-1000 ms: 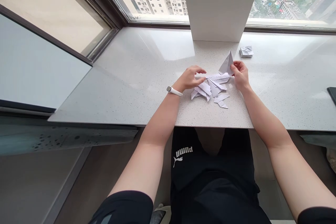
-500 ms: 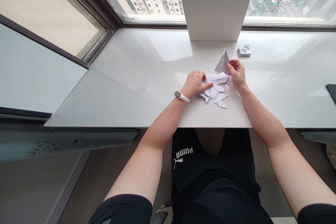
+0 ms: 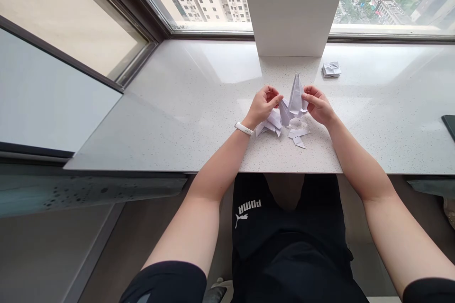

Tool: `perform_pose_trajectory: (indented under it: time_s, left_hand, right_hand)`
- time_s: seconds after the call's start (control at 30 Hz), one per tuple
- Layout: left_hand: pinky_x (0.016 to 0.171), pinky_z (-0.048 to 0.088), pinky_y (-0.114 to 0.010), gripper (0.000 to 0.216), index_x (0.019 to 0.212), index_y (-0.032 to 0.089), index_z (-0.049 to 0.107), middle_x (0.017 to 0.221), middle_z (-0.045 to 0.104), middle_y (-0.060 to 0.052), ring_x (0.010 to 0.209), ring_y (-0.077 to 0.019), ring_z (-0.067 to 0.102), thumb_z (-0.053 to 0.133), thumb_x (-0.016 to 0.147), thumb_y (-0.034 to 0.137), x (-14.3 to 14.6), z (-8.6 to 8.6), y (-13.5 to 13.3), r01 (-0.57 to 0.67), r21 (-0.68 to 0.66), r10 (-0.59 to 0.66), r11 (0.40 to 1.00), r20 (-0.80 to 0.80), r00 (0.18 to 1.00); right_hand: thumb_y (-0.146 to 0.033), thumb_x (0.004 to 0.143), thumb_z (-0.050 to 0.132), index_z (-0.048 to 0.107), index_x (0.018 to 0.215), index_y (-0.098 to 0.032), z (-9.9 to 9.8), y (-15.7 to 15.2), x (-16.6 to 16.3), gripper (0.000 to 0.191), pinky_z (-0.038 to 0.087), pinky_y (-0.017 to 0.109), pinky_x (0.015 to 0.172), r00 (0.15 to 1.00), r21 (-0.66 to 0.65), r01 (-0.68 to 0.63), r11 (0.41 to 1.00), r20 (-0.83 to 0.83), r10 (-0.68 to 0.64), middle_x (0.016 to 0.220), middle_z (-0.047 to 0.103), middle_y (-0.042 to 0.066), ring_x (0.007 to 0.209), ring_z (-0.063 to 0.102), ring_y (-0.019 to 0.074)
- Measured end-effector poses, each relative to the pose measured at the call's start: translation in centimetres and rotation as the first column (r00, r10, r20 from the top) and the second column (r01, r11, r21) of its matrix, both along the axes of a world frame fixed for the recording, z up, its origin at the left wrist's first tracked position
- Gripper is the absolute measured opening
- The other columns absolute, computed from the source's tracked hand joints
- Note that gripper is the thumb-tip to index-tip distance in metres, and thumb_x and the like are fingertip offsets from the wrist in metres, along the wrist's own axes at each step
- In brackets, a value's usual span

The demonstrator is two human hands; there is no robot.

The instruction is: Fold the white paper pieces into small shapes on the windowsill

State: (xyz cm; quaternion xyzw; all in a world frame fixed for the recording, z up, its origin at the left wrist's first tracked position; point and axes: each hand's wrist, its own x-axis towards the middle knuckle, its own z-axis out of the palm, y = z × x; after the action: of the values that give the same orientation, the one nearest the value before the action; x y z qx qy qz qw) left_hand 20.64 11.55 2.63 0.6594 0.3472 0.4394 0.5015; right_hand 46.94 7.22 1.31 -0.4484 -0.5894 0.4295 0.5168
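Pointed paper piece (image 3: pixel 295 97) held upright above a speckled counter (image 3: pixel 170 118)

The pointed paper piece is gripped near its lower right edge by the right hand (image 3: pixel 319 105), with thumb and forefinger brought together on the paper and the other fingers curled; its tip is directed away from the body. A narrower folded piece (image 3: pixel 284 114) is pinched at its upper end between the thumb and fingers of the left hand (image 3: pixel 263 104), just to the left of the pointed one. Whether the two pieces are touching cannot be made out. On the counter, a heap of folded papers (image 3: pixel 272 123) is seen beside and below the left hand, and some small flat pieces (image 3: pixel 298 136) are spread nearer the counter's front edge. A compact folded stack (image 3: pixel 332 69) is placed beyond the right hand, near a white box (image 3: pixel 295 23) stood upright by the window. A white wristband (image 3: pixel 243 128) is worn on the left wrist.
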Motion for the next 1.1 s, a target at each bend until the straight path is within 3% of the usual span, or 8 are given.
perform_pose_trajectory:
  time_s: [0.17,0.53,0.73,0.83,0.97,1.1]
  left_hand:
    - [0.079,0.068,-0.033,0.038,0.104,0.023,0.07,0.097,0.083,-0.006,0.088,-0.0207,0.083,0.095,0.109,0.05,0.9,0.0,-0.7,-0.016,-0.078,0.021,0.997,0.061,0.998]
    - [0.097,0.076,-0.043,0.034,0.106,0.023,0.071,0.103,0.084,-0.006,0.099,-0.0229,0.087,0.087,0.116,0.051,1.5,-0.2,-0.7,-0.03,-0.142,0.045,0.989,0.108,0.993]
    - [0.097,0.074,-0.041,0.031,0.11,0.022,0.075,0.111,0.084,-0.009,0.105,-0.0238,0.086,0.09,0.112,0.049,1.3,-0.2,-0.7,-0.002,-0.126,0.012,0.992,0.077,0.997]
    - [0.096,0.073,-0.039,0.032,0.112,0.022,0.078,0.111,0.085,-0.009,0.103,-0.0229,0.085,0.095,0.108,0.049,1.2,-0.5,-0.5,-0.012,-0.076,0.018,0.997,0.09,0.996]
    - [0.096,0.075,-0.039,0.042,0.113,0.023,0.08,0.108,0.085,-0.007,0.102,-0.0217,0.086,0.097,0.106,0.061,0.8,-0.8,0.1,-0.038,0.002,0.037,0.999,0.183,0.982]
    - [0.097,0.077,-0.038,0.049,0.113,0.026,0.081,0.104,0.085,-0.005,0.102,-0.0215,0.087,0.099,0.102,0.07,0.5,-0.7,0.6,-0.061,0.062,0.042,0.996,0.268,0.962]
  right_hand:
    - [-0.095,0.077,0.1,0.081,0.108,-0.027,0.6,-0.8,-1.3,0.076,0.064,0.037,0.075,0.998,-0.043,-0.063,0.997,0.028,0.064,0.104,0.084,0.006,0.091,0.078,0.024]
    - [-0.071,0.088,0.1,0.083,0.102,-0.026,0.7,-1.3,-1.6,0.051,0.054,0.032,0.064,0.984,-0.051,0.033,0.998,0.177,-0.024,0.097,0.084,0.004,0.077,0.069,0.0185]
    - [-0.066,0.095,0.096,0.083,0.103,-0.025,0.4,-1.4,-1.8,0.043,0.059,0.034,0.068,0.963,-0.024,0.073,0.997,0.263,-0.064,0.098,0.086,0.006,0.077,0.07,0.0193]
    - [-0.071,0.096,0.093,0.084,0.111,-0.025,0.2,-1.3,-1.8,0.049,0.068,0.041,0.084,0.942,0.048,0.103,0.993,0.316,-0.113,0.109,0.088,0.009,0.094,0.078,0.0253]
    - [-0.086,0.093,0.092,0.081,0.131,-0.028,-0.2,-0.9,-1.5,0.071,0.072,0.051,0.102,0.946,0.118,0.137,0.984,0.28,-0.165,0.137,0.087,0.014,0.129,0.08,0.0352]
    - [-0.096,0.089,0.092,0.076,0.128,-0.029,-1.0,-0.6,-1.8,0.079,0.073,0.045,0.091,0.994,0.085,0.019,0.996,0.109,-0.028,0.118,0.085,0.009,0.108,0.082,0.0303]
